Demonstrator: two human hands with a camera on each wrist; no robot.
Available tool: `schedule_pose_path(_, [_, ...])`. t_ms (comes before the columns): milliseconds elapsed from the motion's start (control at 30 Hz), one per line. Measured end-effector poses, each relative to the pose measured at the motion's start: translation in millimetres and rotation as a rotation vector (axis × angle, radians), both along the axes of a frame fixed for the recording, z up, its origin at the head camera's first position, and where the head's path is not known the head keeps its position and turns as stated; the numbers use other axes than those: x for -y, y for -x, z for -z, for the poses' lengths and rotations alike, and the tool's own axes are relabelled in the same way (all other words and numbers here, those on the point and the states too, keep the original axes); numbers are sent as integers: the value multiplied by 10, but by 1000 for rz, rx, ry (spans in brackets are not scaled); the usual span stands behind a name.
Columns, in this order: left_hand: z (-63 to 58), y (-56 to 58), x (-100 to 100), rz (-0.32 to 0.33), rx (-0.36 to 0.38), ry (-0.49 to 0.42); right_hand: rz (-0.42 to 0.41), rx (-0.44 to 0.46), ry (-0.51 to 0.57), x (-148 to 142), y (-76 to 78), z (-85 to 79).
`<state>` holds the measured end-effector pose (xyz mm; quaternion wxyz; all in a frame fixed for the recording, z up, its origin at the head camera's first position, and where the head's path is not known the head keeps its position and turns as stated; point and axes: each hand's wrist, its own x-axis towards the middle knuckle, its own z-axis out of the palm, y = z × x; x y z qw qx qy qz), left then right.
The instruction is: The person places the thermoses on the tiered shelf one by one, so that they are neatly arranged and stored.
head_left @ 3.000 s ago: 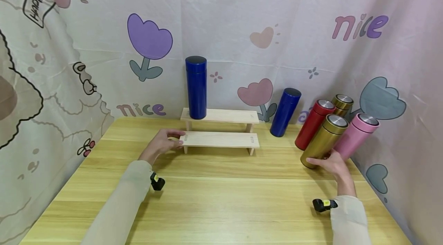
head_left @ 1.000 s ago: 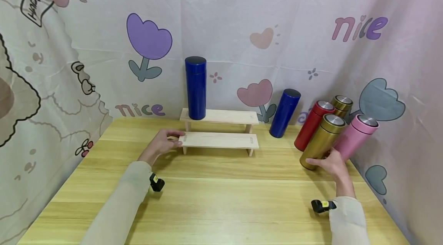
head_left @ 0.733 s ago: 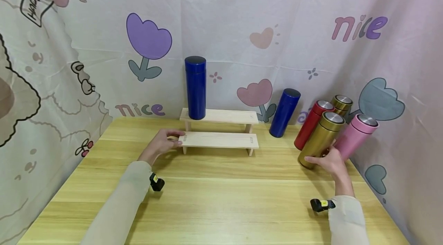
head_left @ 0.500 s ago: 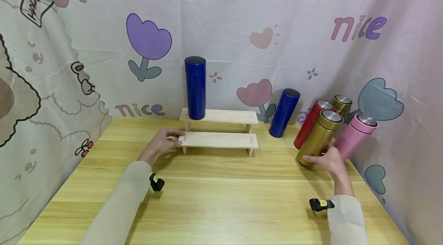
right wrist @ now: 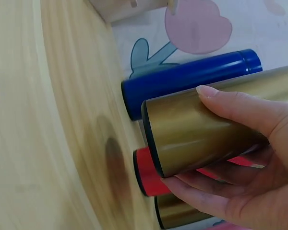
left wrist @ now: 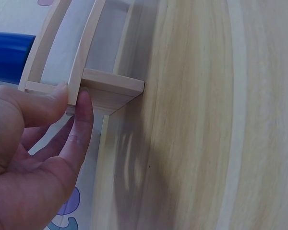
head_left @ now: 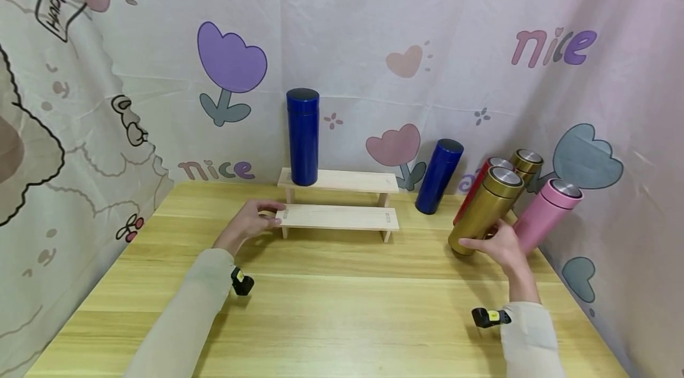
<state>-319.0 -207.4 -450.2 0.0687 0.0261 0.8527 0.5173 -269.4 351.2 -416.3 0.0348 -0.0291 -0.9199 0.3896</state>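
Note:
In the head view my left hand [head_left: 250, 224] pinches the left end of the lower board of a two-tier wooden shelf [head_left: 342, 218]; the left wrist view shows thumb and finger [left wrist: 84, 120] on the board's end. My right hand [head_left: 502, 245] grips a gold thermos [head_left: 483, 212] low on its body. In the right wrist view this gold thermos [right wrist: 197, 127] appears lifted off the table, its dark base facing left. A blue thermos [head_left: 303, 137] stands upright on the upper tier, at its left end.
Right of the shelf stands another blue thermos [head_left: 439, 176]. Behind the held one are a red thermos [head_left: 470, 197], mostly hidden, and a second gold thermos [head_left: 526, 165]. A pink thermos [head_left: 547, 215] stands right of them. A patterned cloth [head_left: 342, 28] hangs behind the table [head_left: 342, 307].
My right hand has moved the gold thermos slightly left and up, away from the pink one, and it now covers more of the red one. My left hand has stayed on the shelf.

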Motion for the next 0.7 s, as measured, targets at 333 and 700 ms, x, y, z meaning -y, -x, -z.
schedule_pose_path(333, [14,2,16,9,1,6,-17,-21,-2,182,17,-78])
schedule_pose_path(700, [10,-9,27,10,-26,-7,-65,-32,58,442,8,-181])
